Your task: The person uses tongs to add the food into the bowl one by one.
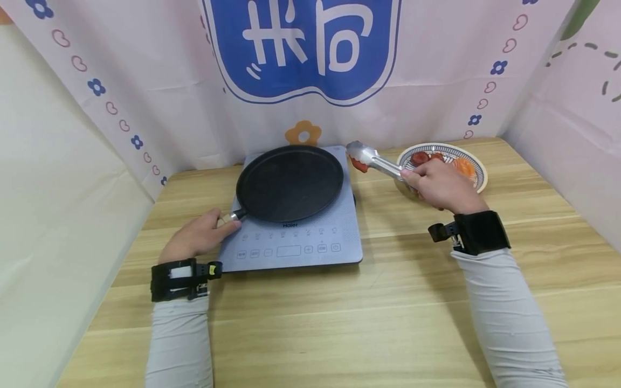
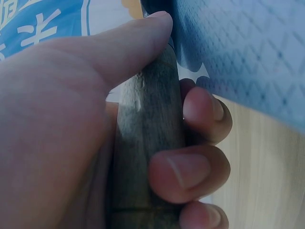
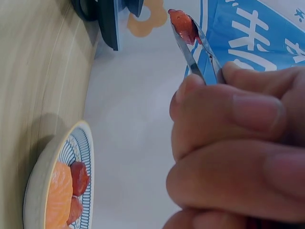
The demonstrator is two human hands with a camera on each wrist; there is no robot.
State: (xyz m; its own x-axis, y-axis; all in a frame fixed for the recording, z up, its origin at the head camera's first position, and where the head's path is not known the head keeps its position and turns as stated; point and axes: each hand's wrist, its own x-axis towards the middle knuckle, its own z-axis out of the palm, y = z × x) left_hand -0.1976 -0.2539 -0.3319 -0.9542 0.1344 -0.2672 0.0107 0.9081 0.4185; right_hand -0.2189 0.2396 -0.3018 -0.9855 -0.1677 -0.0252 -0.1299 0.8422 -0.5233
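A black flat pan (image 1: 289, 182) sits on a grey-blue induction cooker (image 1: 296, 245). My left hand (image 1: 201, 235) grips the pan's wooden handle (image 2: 147, 157) at the cooker's left front corner, fingers curled round it. My right hand (image 1: 439, 186) holds metal tongs (image 1: 375, 159), which pinch a red piece of food (image 1: 359, 164) in the air between the pan and a patterned plate (image 1: 477, 164). In the right wrist view the red piece of food (image 3: 183, 25) is clamped at the tips of the tongs (image 3: 195, 57). The plate (image 3: 40, 176) carries red and orange slices.
The wooden table (image 1: 388, 312) stretches toward me in front of the cooker. Printed cloth walls (image 1: 436, 81) close in the back and both sides. The cooker's control panel (image 1: 291, 249) faces me.
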